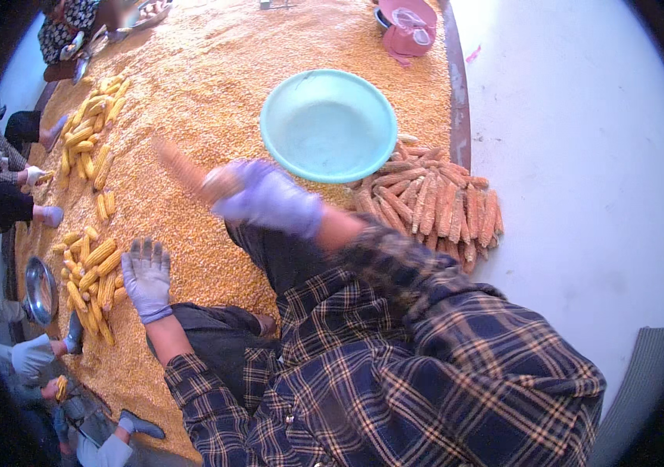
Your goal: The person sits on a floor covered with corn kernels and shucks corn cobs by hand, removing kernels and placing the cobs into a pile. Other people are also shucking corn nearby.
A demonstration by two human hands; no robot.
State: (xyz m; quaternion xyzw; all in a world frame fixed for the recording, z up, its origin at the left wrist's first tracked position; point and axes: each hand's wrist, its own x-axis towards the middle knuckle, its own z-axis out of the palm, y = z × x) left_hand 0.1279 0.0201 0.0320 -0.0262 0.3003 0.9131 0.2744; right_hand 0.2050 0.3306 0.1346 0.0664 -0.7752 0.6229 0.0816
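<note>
My right hand (269,199), in a white and purple work glove, is closed around a stripped reddish corn cob (178,166); both are smeared by motion. The cob points up and left over a wide layer of loose yellow kernels (199,101). Fingers outstretched, my left hand (147,282) wears a similar glove and holds nothing. It is beside a heap of yellow corn ears (92,272) on the kernels. Beyond my right forearm lies a pile of bare reddish cobs (445,206).
A pale turquoise basin (328,128) rests behind the cob pile. More corn ears (87,140) lie farther off at left. Several people sit along the left side, near a metal bowl (41,290). A pink bag (409,29) is at the far right, by the kernel layer's edge.
</note>
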